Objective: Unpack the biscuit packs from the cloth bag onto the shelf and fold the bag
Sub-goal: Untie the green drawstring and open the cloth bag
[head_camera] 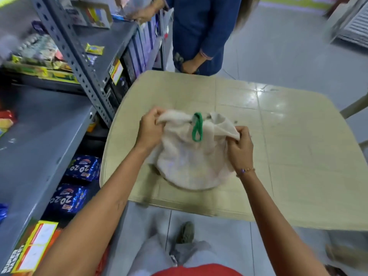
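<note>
Both hands, left hand (148, 129) and right hand (240, 147), grip the cloth bag (187, 160) on the table (288, 156).

Cream cloth bag (187, 156) (green loop handle) lies bunched on the table.

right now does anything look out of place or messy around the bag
Nothing looks spilled or damaged. The cloth bag sits on the beige table, its rim bunched in the grip of the left hand and the right hand, with the green handle flopped over the front. One yellow packet lies alone on the grey shelf.
</note>
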`<action>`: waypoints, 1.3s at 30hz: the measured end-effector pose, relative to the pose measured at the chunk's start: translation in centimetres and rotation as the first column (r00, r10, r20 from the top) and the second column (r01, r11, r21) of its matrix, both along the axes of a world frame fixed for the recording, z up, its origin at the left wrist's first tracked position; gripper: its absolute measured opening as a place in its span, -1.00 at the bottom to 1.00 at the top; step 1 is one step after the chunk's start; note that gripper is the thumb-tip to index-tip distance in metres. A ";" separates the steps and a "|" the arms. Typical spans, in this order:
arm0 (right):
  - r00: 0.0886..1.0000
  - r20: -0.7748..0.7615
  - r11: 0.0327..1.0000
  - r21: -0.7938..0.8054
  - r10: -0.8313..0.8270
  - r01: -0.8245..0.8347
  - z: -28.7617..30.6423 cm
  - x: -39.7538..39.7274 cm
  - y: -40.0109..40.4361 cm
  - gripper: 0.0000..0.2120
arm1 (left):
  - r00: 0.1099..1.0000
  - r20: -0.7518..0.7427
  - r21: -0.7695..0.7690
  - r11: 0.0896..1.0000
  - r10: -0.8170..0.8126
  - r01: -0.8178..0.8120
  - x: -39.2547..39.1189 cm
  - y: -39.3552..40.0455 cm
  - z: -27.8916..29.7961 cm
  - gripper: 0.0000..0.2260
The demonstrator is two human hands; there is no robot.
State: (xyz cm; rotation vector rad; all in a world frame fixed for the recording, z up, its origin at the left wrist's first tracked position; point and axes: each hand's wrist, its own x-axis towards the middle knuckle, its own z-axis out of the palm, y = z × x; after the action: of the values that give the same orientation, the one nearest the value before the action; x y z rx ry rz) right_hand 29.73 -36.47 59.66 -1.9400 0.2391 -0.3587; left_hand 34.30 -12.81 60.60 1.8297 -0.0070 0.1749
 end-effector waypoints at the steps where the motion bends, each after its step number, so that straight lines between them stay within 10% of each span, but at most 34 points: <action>1: 0.996 -0.077 0.999 -0.014 0.051 -0.052 -0.8 -0.5 -0.9 -0.86 | 0.998 -0.032 0.039 0.998 -0.050 0.051 -0.8 0.4 -1.4 -0.87; 6: 0.781 -0.506 0.919 0.062 0.366 -0.390 -2.4 -1.9 -3.9 -0.65 | 0.968 -0.185 0.116 0.975 -0.167 0.190 -3.0 2.1 -6.2 -0.82; 12: 0.945 -0.134 0.939 -0.137 0.299 -0.316 -0.7 -1.0 1.0 -0.67 | 0.935 -0.304 0.173 0.955 -0.182 0.242 -0.9 1.7 -5.5 -0.80; 16: 0.925 -0.319 0.860 -0.391 0.208 -0.329 -2.6 0.2 3.4 -0.72 | 0.867 -0.426 0.170 0.918 -0.258 0.357 0.5 0.8 -3.4 -0.67; 24: 0.962 -0.250 0.883 -0.421 0.105 -0.206 -2.3 -0.3 3.3 -0.87 | 0.906 0.054 0.268 0.880 -0.420 0.392 -0.2 -5.3 0.4 -0.74; 34: 0.982 -0.060 0.979 -0.087 0.178 -0.183 -0.6 -1.2 1.8 -0.87 | 0.790 -0.213 0.327 0.720 -0.575 0.612 -0.3 -4.0 -0.8 -0.75; 39: 0.931 -0.152 0.943 0.072 0.331 -0.323 -1.0 -2.0 0.3 -0.93 | 0.861 -0.112 0.206 0.836 -0.496 0.508 -1.1 -3.6 -1.3 -0.85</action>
State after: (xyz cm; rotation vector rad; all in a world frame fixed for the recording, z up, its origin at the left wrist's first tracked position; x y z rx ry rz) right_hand 27.75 -36.14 58.64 -1.9240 0.0249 0.0259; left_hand 33.25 -16.39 59.32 1.9958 -0.4879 -0.2604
